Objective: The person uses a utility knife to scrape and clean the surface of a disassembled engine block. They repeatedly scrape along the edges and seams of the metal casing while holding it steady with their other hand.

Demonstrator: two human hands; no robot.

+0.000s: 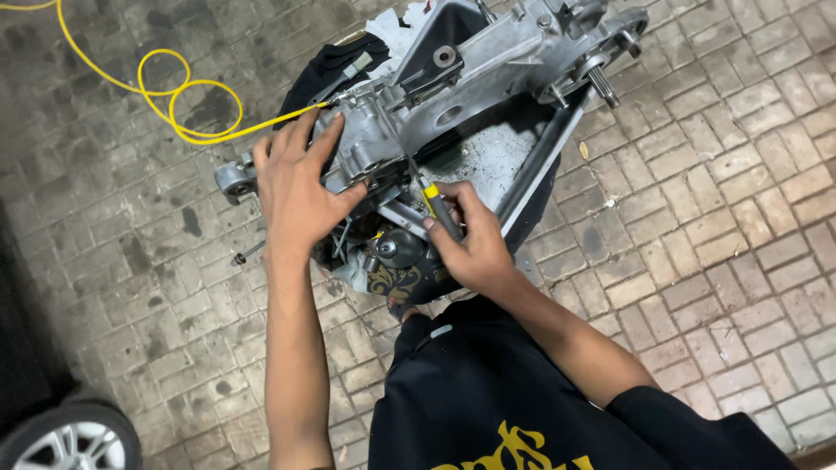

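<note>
A large grey metal engine casing (470,74) lies tilted on a dark tray over paving stones. My left hand (296,178) rests flat on the casing's lower left end, fingers spread. My right hand (466,239) grips a screwdriver (433,202) with a yellow and black handle, its tip pointing up into the casing's underside. A dark round part (394,252) sits just below the two hands.
A yellow hose (178,104) loops over the brick paving at upper left. A dark metal tray (531,174) and black cloth (335,61) lie under the casing. A loose bolt (244,255) lies left of my arm. A wheel (65,439) shows at bottom left.
</note>
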